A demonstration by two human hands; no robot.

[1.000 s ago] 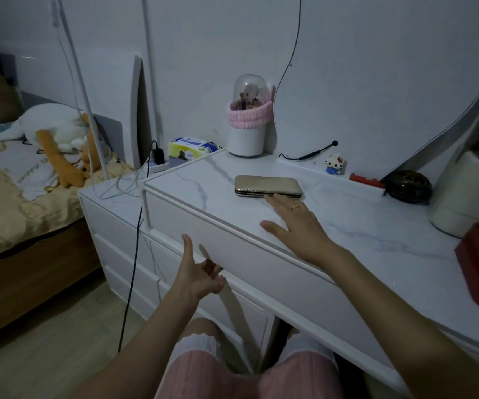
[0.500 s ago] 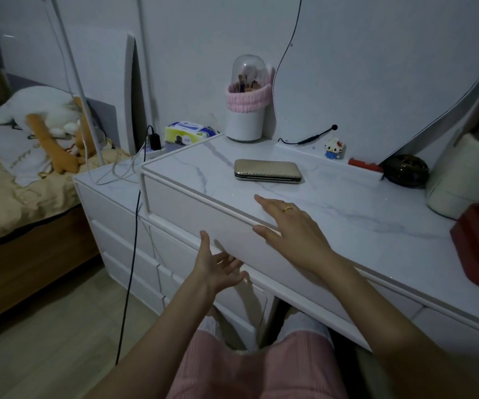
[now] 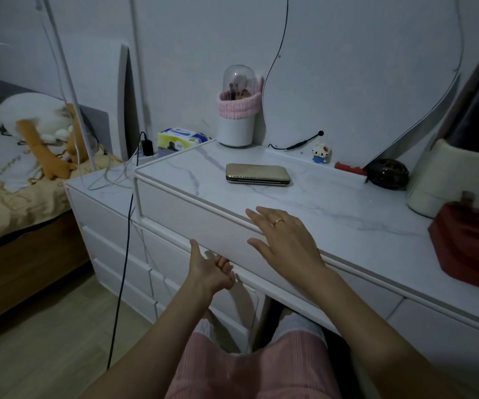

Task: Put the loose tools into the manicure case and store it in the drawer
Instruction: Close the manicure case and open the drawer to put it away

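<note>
The gold manicure case (image 3: 258, 174) lies closed on the white marble dresser top (image 3: 347, 214), toward the back. My right hand (image 3: 286, 237) rests flat on the front edge of the top, fingers straight, a ring on one finger, well short of the case. My left hand (image 3: 211, 269) is below it at the lower edge of the top drawer front (image 3: 198, 220), thumb up against the panel and fingers curled under the edge. The drawer looks closed. No loose tools are in sight.
A brush holder with a clear dome (image 3: 237, 110) stands at the back wall, with a small toy figure (image 3: 321, 153), a red item (image 3: 347, 167) and a dark round object (image 3: 387, 174) along the back ledge. A red bag (image 3: 471, 246) sits at right. Cables (image 3: 123, 254) hang at left beside a bed.
My left hand rose from open in the air to the drawer front's lower edge and curled its fingers there. My right hand slid back from beside the case to the front edge.
</note>
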